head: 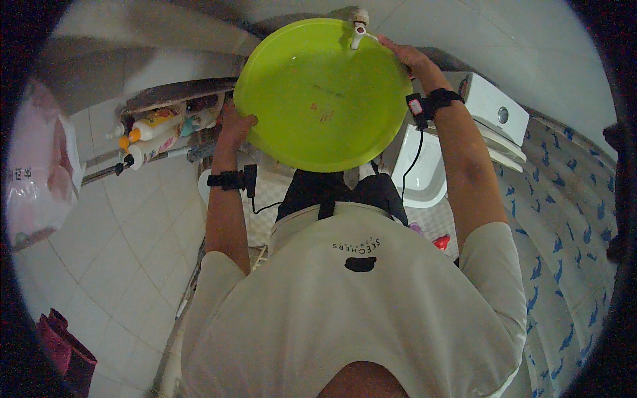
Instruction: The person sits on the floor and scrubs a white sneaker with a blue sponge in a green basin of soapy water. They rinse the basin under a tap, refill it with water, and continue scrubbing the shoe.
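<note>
A large lime-green plastic basin (323,134) is held up before me, tilted so its inside faces me. No water shows in it, and small reddish marks sit on its bottom. My left hand (236,122) grips the basin's left rim, thumb over the edge and fingers hidden behind. Over the far right part of the basin, a white wall tap (357,37) points down across the rim. My right hand (408,54) is by the upper right rim, its fingertips at the tap's thin lever. Its thumb side is partly hidden, and whether it also bears the basin I cannot tell.
A wall rack at left holds several bottles (154,124), above a metal rail (99,171). A white tub (423,174) stands on the floor. At right are a toilet cistern (497,104) and a curtain with blue dolphins (557,239). A plastic bag (42,174) hangs far left.
</note>
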Demonstrator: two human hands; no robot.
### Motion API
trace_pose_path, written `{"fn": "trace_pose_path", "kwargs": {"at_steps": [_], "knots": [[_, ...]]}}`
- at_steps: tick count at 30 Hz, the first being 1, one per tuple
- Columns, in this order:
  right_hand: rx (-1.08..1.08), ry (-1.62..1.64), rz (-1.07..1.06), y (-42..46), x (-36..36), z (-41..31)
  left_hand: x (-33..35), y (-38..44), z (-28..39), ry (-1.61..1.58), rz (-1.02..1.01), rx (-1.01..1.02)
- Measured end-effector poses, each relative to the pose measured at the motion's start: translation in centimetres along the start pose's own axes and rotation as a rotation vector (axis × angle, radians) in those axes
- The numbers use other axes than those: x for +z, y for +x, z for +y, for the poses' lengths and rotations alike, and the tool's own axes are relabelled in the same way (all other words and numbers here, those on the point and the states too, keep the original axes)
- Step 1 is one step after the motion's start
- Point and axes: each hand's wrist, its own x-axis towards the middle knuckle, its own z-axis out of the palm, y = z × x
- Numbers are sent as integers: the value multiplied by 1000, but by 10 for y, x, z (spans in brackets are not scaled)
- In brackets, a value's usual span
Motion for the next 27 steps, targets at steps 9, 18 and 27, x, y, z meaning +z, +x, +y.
{"fn": "trace_pose_path", "kwargs": {"at_steps": [9,18,27], "knots": [[-124,69,-126,9,0,6,5,20,-40,-284,-85,179],[-66,51,-55,38,-18,25,15,65,-80,-9,-106,106],[-26,86,-65,26,-10,15,8,40,-61,-80,-44,91]]}}
